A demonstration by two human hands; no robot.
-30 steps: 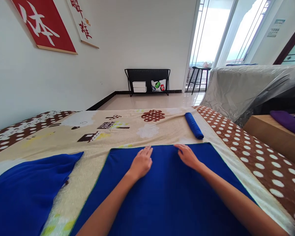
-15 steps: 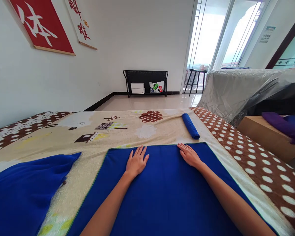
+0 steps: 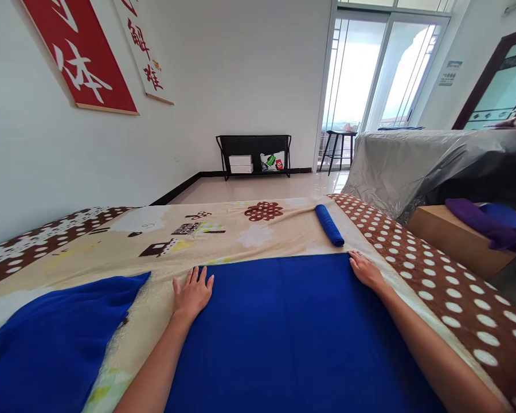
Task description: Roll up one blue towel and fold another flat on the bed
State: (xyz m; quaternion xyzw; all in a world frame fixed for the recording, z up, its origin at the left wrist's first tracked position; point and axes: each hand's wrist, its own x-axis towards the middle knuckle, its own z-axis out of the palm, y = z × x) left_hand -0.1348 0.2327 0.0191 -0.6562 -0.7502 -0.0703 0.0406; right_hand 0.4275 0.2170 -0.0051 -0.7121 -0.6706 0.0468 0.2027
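A blue towel (image 3: 284, 321) lies spread flat on a patterned blanket (image 3: 241, 229) before me. My left hand (image 3: 192, 292) rests flat, fingers apart, on the towel's far left corner. My right hand (image 3: 365, 271) lies flat on its far right corner. Neither hand holds anything. A rolled blue towel (image 3: 329, 225) lies just beyond my right hand. A second blue cloth (image 3: 51, 338) lies crumpled at the near left.
A wooden box (image 3: 456, 241) with purple and blue cloths (image 3: 485, 221) stands at the right. Behind it is furniture under plastic sheeting (image 3: 413, 160). A black rack (image 3: 253, 150) and a stool (image 3: 337, 146) stand by the far wall and glass doors.
Both hands slid apart along the towel's far edge, from its middle out to the two corners. The view shifted slightly.
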